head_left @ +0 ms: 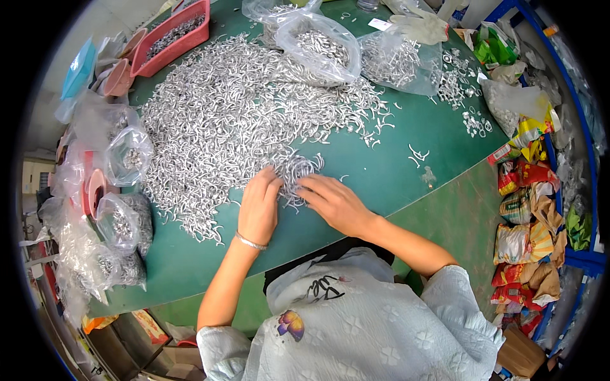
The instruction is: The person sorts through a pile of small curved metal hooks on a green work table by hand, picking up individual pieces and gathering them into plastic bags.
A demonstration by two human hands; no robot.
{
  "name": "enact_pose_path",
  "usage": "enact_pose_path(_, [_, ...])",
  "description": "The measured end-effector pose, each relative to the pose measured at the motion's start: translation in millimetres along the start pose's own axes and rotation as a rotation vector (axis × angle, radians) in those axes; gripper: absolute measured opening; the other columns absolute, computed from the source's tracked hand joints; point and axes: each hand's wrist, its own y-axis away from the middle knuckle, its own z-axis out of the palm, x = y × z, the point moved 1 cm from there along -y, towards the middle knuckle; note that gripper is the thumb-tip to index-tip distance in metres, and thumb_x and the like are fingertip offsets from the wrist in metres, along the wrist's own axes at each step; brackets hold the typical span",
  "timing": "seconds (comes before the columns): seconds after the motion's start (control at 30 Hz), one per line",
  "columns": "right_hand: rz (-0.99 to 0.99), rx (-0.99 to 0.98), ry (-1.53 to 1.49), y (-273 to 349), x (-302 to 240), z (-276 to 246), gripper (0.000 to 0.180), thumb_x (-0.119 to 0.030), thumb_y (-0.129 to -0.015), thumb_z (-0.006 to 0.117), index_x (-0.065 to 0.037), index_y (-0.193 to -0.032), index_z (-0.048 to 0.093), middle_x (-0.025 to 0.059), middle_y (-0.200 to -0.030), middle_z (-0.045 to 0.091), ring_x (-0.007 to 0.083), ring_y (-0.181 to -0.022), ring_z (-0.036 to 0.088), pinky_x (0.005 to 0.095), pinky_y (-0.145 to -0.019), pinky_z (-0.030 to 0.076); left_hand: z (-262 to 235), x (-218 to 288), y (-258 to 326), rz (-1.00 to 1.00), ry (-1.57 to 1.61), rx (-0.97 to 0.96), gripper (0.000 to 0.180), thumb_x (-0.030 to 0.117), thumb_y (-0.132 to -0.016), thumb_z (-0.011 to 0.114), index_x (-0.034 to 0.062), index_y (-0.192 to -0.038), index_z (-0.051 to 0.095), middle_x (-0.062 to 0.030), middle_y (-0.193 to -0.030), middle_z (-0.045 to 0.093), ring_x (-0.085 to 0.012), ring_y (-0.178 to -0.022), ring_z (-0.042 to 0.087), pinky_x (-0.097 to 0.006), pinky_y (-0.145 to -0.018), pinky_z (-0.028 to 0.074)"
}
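A big heap of small curved silver metal pieces (235, 108) covers the green table (394, 171). At its near edge lies a small bunch of the same pieces (293, 173). My left hand (259, 206), with a thin bracelet at the wrist, rests palm down on the bunch's left side, fingers curled into the pieces. My right hand (335, 202) lies palm down on the bunch's right side, fingers spread over the pieces. Whether either hand grips any piece is hidden under the fingers.
Clear plastic bags of metal pieces (321, 47) sit at the far side, more bags (121, 222) along the left edge. A red tray (173, 37) stands far left. Snack packets and wrappers (527, 209) pile up on the right. A few stray pieces (419, 153) lie on the green.
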Motion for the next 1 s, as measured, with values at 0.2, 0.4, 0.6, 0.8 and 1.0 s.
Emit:
enact_pose_path(0.2, [0.093, 0.108, 0.118, -19.8, -9.0, -16.2, 0.059, -0.021, -0.074, 0.077, -0.005, -0.125, 0.053, 0.0153, -0.134, 0.047, 0.0384, -0.126, 0.043, 0.0462, -0.101, 0.04, -10.8, 28.9, -9.9, -0.107, -0.003, -0.028, 0.055, 0.012, -0.077, 0.07, 0.008, -0.129, 0.051, -0.018, -0.137, 0.042, -0.0421, -0.129, 0.037, -0.055, -0.104, 0.032])
enact_pose_path(0.4, [0.175, 0.147, 0.0, -2.7, 11.7, -22.3, 0.031, -0.007, -0.077, 0.071, -0.004, -0.107, 0.061, 0.0134, -0.113, 0.056, 0.034, -0.106, 0.055, 0.0423, -0.087, 0.046, -6.1, 12.9, 4.7, -0.078, -0.054, -0.127, 0.055, 0.011, -0.075, 0.073, 0.0097, -0.126, 0.053, -0.0136, -0.135, 0.045, -0.0392, -0.128, 0.04, -0.049, -0.102, 0.037])
enact_pose_path(0.6, [0.42, 0.289, -0.158, -1.1, 28.4, -52.8, 0.018, 0.006, -0.081, 0.063, 0.001, -0.098, 0.062, 0.0163, -0.097, 0.06, 0.0337, -0.084, 0.061, 0.0383, -0.074, 0.05, -7.5, 7.4, 19.9, -0.184, 0.041, -0.042, 0.048, 0.006, -0.073, 0.072, 0.0075, -0.119, 0.056, -0.0133, -0.125, 0.051, -0.0362, -0.119, 0.047, -0.045, -0.097, 0.041])
enact_pose_path(0.8, [0.156, 0.024, 0.039, -24.1, -3.9, -40.5, 0.057, -0.025, -0.074, 0.078, -0.008, -0.124, 0.055, 0.0114, -0.137, 0.044, 0.0336, -0.124, 0.04, 0.0474, -0.101, 0.031, -5.7, 26.2, 6.7, -0.151, -0.051, -0.05, 0.061, 0.021, -0.07, 0.079, 0.01, -0.125, 0.055, -0.0151, -0.14, 0.042, -0.0408, -0.129, 0.036, -0.052, -0.104, 0.033])
enact_pose_path(1.0, [0.153, 0.12, 0.072, -10.2, 24.9, -31.4, 0.031, -0.009, -0.078, 0.071, -0.004, -0.107, 0.061, 0.011, -0.117, 0.055, 0.0313, -0.105, 0.053, 0.0406, -0.088, 0.043, -4.2, 12.7, 7.6, -0.082, -0.08, -0.091, 0.047, 0.012, -0.072, 0.073, 0.0063, -0.116, 0.057, -0.012, -0.131, 0.049, -0.0388, -0.125, 0.041, -0.049, -0.097, 0.038])
